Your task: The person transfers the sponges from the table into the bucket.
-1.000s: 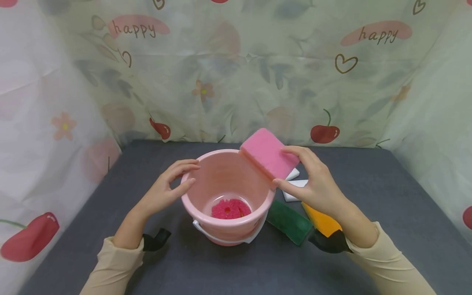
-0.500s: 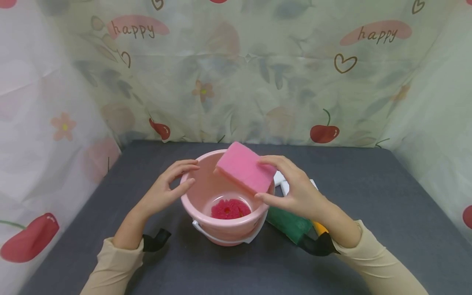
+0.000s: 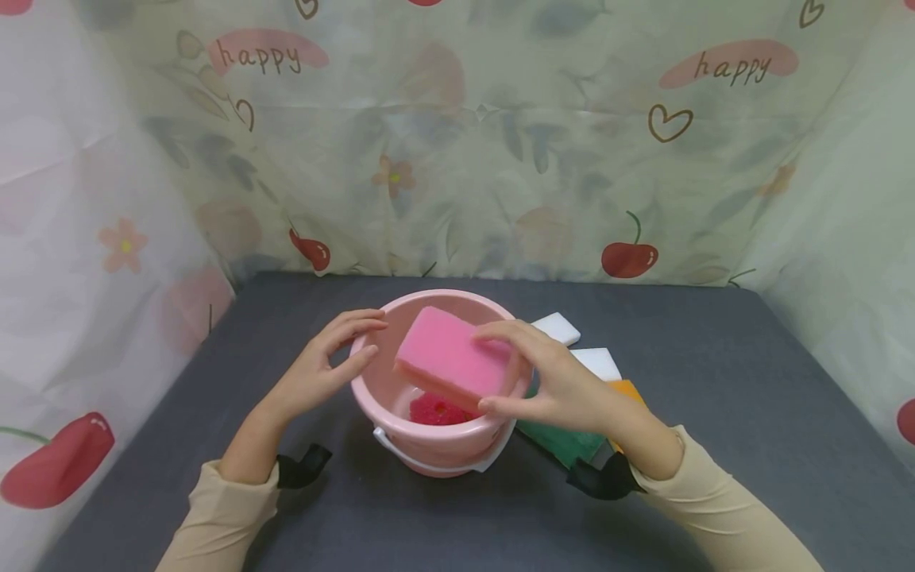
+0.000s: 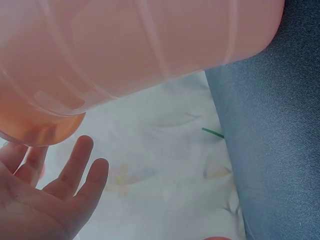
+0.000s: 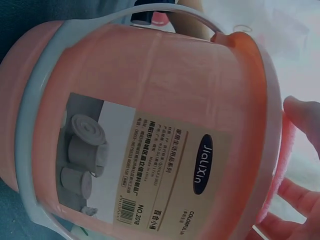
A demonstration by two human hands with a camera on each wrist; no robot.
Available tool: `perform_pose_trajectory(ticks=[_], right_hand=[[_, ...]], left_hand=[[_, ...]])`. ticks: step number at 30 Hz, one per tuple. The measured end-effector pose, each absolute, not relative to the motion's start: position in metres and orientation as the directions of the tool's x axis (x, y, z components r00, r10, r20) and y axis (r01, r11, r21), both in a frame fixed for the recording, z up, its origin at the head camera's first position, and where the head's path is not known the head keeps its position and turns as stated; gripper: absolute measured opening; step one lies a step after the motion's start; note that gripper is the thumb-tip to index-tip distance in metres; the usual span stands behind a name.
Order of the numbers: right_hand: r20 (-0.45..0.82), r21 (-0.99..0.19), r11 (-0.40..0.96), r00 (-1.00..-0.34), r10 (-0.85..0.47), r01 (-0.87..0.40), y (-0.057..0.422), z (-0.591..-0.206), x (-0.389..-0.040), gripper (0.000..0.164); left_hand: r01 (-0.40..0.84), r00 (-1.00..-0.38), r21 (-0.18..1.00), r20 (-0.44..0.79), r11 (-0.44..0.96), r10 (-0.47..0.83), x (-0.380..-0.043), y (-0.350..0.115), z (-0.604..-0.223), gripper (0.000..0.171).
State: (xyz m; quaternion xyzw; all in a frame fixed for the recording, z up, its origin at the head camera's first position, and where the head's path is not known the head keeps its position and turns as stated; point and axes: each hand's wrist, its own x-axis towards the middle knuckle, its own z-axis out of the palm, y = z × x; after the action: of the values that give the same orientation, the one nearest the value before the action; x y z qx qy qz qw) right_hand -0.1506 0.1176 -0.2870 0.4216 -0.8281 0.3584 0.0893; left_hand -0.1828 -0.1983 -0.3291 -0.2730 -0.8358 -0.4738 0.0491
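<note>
A pink sponge (image 3: pixel 452 353) is tilted over the mouth of a light pink bucket (image 3: pixel 360 389). My right hand (image 3: pixel 554 377) pinches the sponge by its right end, thumb on the near edge and fingers on the far edge. In the right wrist view, a strip of the sponge (image 5: pixel 276 187) shows past the bucket rim. At the bucket's left rim is my left hand (image 3: pixel 325 361), fingers loosely extended with the tips at the rim; it does not grip it. On the bucket's floor lies a deep pink piece with a hole (image 3: pixel 436 409), partly hidden by the sponge.
Right of the bucket lie two white blocks (image 3: pixel 557 327) (image 3: pixel 596 363), a green pad (image 3: pixel 561 441) and an orange piece (image 3: pixel 629 391), partly under my right arm. A white handle (image 3: pixel 432 467) hangs at the bucket's front. A patterned curtain (image 3: pixel 457 159) encloses the dark table (image 3: pixel 715 381).
My right hand has carried the pink sponge left and down, from above the right rim to over the bucket's mouth. The left hand and the bucket have stayed in place.
</note>
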Motion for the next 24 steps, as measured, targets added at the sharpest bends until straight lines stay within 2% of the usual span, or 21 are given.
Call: perform_pose_trajectory(ticks=[24], right_hand=[[0.306,-0.5,0.422,-0.611,-0.73,-0.756,0.1106,-0.2834,-0.154,0.059]], left_hand=[[0.501,-0.847,0.766,0.339,0.403,0.41,-0.1825,-0.198,-0.3283,0.034]])
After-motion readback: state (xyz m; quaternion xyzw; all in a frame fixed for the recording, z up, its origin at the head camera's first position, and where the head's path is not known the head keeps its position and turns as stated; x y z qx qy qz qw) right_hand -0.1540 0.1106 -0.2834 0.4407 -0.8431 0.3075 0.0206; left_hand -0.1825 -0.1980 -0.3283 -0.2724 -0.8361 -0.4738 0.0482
